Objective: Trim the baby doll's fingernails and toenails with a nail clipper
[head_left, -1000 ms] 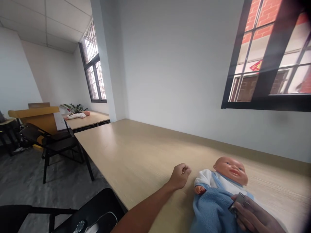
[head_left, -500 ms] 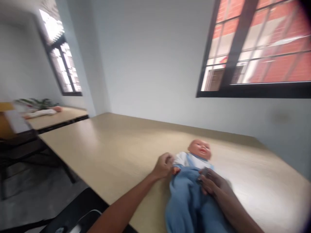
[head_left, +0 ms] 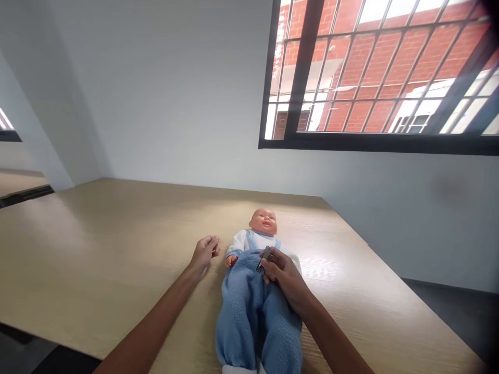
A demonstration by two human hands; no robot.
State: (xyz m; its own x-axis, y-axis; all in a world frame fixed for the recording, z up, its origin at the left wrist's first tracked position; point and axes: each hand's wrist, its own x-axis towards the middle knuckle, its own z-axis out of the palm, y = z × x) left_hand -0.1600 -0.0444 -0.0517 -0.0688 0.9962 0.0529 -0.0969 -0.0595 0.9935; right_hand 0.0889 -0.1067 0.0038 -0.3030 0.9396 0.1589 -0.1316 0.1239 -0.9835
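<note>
A baby doll point(head_left: 244, 291) in blue fleece overalls and a white top lies on its back on the table point(head_left: 156, 223), head toward the wall. My right hand point(head_left: 283, 270) is over the doll's belly, its fingers closed on a small silver nail clipper point(head_left: 266, 253). My left hand point(head_left: 206, 252) is curled closed above the table, to the left of the doll's small hand point(head_left: 231, 261) and apart from it. What the left fingers hold, if anything, is hidden. The doll's other hand is covered by my right arm.
A pale wall point(head_left: 175, 104) rises behind the table, with a barred window point(head_left: 374, 78) at the upper right. The table's right edge slants down toward me. Part of another table point(head_left: 19, 183) shows at far left.
My view has turned to the right, so the doll and both hands appear further left. The left hand is a little further from the doll. The right hand still grips the nail clipper.
</note>
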